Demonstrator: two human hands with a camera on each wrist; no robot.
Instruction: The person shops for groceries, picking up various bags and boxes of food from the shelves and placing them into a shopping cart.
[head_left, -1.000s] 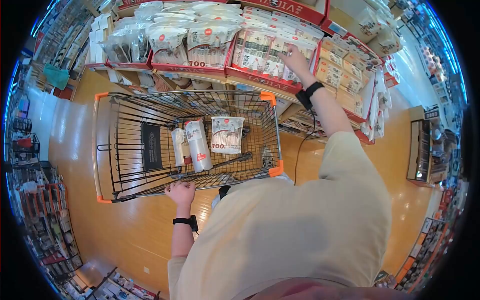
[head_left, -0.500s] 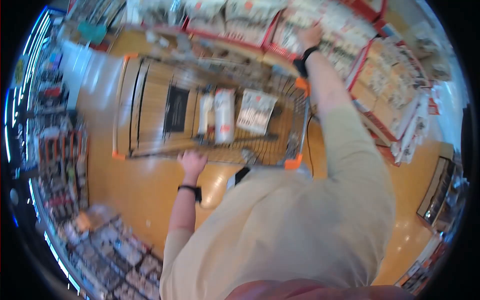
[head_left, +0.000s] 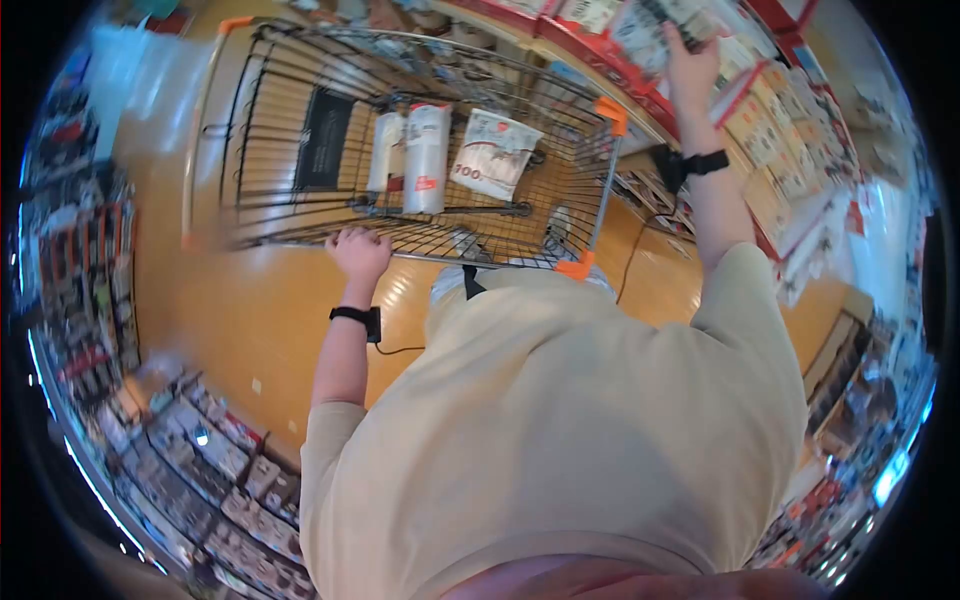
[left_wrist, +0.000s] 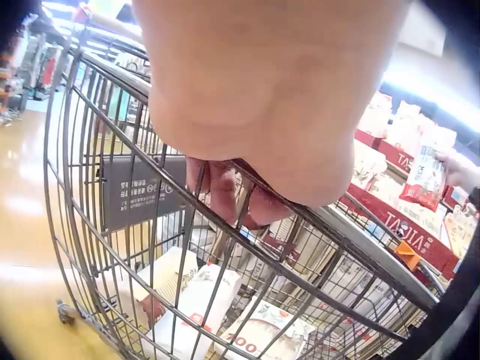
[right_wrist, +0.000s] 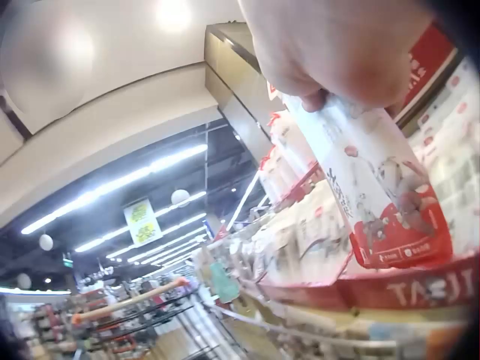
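Head view: my right hand [head_left: 693,75], up at the shelving, grips a white, red-bottomed plastic packet [head_left: 638,38]; my left hand [head_left: 358,255] is at the near side of a grey wire shopping cart with orange corner caps [head_left: 575,268]. In its basket: one long white packet [head_left: 427,160], one slimmer pale packet [head_left: 388,150], one flat white packet marked 100 [head_left: 492,150]; bare mesh shows between the last and the capped end. A thin black cable [head_left: 632,262] runs beside that end, a possible snag. Left wrist view: my left fingers curl around the cart's top rail. Right wrist view: fingers clamped on the packet's top, its body hanging by the red shelf lip [right_wrist: 352,292]; contact, cannot tell. Step, as I judge: drawing the packet off display; next calls for a firm pinch and lip clearance.
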